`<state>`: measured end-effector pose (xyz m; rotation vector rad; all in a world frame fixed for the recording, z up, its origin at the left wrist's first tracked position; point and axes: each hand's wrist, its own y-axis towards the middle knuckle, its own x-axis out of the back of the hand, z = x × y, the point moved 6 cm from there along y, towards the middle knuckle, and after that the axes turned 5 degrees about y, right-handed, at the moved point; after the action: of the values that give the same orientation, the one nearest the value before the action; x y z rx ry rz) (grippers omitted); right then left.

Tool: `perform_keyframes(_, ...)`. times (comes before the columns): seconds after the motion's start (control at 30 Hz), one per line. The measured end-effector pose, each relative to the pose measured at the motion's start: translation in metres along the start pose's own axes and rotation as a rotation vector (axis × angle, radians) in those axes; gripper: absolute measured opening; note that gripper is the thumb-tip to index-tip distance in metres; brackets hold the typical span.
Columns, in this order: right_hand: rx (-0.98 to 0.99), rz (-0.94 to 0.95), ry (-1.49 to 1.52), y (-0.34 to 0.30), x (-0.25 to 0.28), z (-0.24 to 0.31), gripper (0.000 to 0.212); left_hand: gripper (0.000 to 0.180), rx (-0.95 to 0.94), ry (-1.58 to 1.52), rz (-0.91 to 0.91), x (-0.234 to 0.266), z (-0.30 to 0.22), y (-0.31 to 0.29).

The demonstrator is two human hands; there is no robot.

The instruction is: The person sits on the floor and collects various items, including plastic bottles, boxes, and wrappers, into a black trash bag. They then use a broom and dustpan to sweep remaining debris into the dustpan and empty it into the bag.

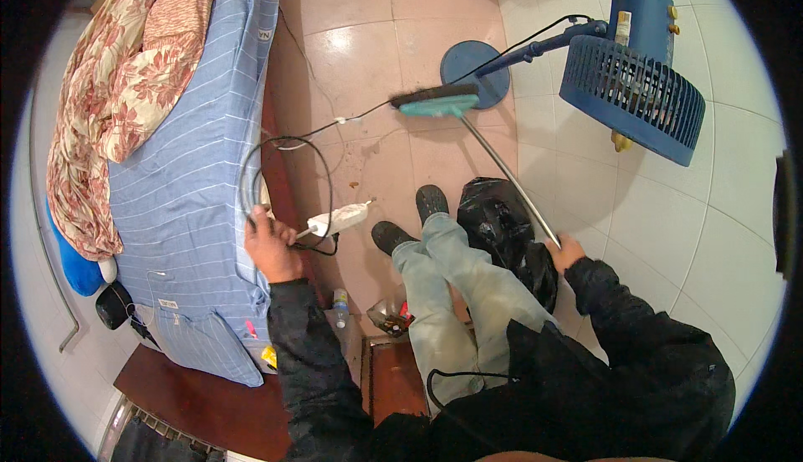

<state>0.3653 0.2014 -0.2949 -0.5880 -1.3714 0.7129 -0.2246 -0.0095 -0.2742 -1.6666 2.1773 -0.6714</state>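
Note:
My left hand [270, 247], beside the edge of the bed, is closed round a looped dark cable [331, 186]. A white power strip [339, 218] hangs or lies just right of that hand; I cannot tell which. My right hand [565, 253] grips the metal handle of a broom [508, 173]. The broom's teal head with dark bristles [439, 104] is on the tiled floor, against the round blue base [493, 85] of a standing fan. From the fan, a black cord runs across the floor towards the loop at my left hand.
A blue fan [633, 85] leans over at the right by the white tiled wall. Beside my legs lies a black plastic bag [495, 219]. The bed [188, 202] with striped sheet and floral quilt [150, 85] lines the left. A bottle [340, 307] stands near a small bag of rubbish [389, 318].

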Motion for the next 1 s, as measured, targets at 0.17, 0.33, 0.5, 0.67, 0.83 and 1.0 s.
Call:
perform_keyframes(0.17, 0.102, -0.116, 0.192, 0.160, -0.040, 0.067, 0.049, 0.024, -0.091, -0.029, 0.059, 0.007, -0.047, -0.021)
perform_keyframes(0.33, 0.364, -0.048, -0.301, 0.341, -0.066, 0.181, 0.030, 0.024, -0.113, 0.031, 0.047, 0.008, -0.058, -0.038)
perform_keyframes(0.5, 0.401, 0.212, -0.371, 0.355, -0.150, 0.213, 0.019, 0.025, -0.100, 0.011, 0.017, 0.011, -0.055, -0.045)
perform_keyframes(0.67, 0.442, 0.553, -0.438, 0.200, -0.173, 0.140, 0.045, 0.026, -0.082, -0.061, 0.030, 0.002, -0.054, -0.048)
perform_keyframes(0.83, -0.157, 0.550, 0.089, 0.050, -0.072, 0.140, 0.058, 0.026, -0.091, -0.146, 0.035, 0.005, -0.061, -0.050)
perform_keyframes(1.0, -0.113, 0.453, 0.195, 0.032, -0.032, 0.147, 0.052, 0.027, -0.127, -0.137, 0.070, 0.019, -0.069, -0.044)
